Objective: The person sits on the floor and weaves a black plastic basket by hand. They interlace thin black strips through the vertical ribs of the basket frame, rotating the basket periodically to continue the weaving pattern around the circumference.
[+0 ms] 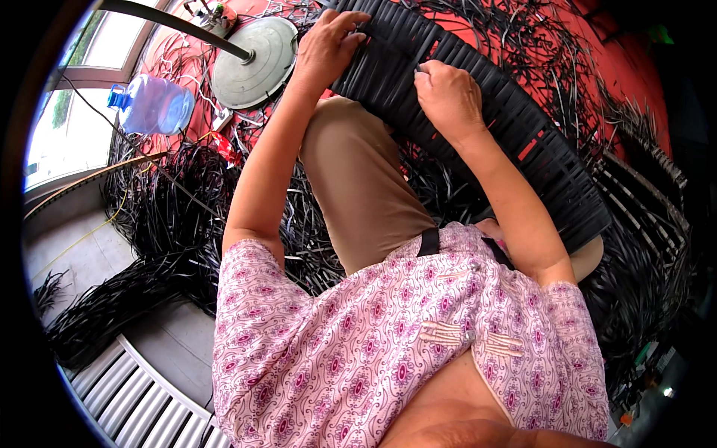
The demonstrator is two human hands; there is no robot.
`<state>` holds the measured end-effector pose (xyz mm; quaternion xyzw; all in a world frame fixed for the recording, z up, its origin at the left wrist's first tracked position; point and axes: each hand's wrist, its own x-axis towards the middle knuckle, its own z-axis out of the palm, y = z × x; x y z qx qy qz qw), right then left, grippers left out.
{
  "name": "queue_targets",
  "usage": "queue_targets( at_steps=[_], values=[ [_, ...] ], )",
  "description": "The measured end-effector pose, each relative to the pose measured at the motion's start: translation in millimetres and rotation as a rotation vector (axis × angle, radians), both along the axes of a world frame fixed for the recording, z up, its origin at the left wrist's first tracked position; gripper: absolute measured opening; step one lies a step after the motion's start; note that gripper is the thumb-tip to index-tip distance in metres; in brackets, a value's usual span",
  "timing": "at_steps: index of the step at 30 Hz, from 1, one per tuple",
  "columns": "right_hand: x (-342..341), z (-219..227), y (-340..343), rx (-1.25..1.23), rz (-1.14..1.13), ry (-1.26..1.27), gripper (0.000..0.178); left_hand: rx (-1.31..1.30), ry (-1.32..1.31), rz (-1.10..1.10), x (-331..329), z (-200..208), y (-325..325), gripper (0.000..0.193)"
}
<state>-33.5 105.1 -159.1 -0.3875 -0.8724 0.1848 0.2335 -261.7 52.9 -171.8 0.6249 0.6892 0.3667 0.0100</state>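
A long black panel woven from flat strips (515, 127) lies slantwise across my lap, running from the top middle down to the right. At its upper left end, my left hand (326, 51) rests against the weave, fingers bent and apart from the thumb. Farther right, over the middle of the panel, my right hand (452, 97) is closed, its thumb and forefinger pinching a dark strip whose short end shows at the fingertips. The rest of that strip cannot be told from the weave. Small red gaps show through the panel near its right part.
Loose black strips (172, 201) are heaped at the left and strewn over the red floor (635, 82). A round grey base with a pole (254, 63) stands at the upper left, beside a blue water jug (157, 104). A white slatted piece (142, 396) is at the lower left.
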Motion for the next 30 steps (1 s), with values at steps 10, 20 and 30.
queue_targets(
  at_steps=[10,20,30],
  values=[
    [-0.3,3.0,3.1,-0.062,-0.044,-0.018,0.029,-0.113,0.016,-0.176,-115.6,-7.9,45.0,0.054],
    [1.0,7.9,5.2,-0.076,-0.039,-0.021,0.030,-0.370,0.058,-0.289,-122.1,35.5,37.8,0.022],
    [-2.3,8.5,1.8,-0.098,-0.043,-0.033,0.032,-0.765,-0.623,-0.087,-120.3,24.4,14.1,0.026]
  ],
)
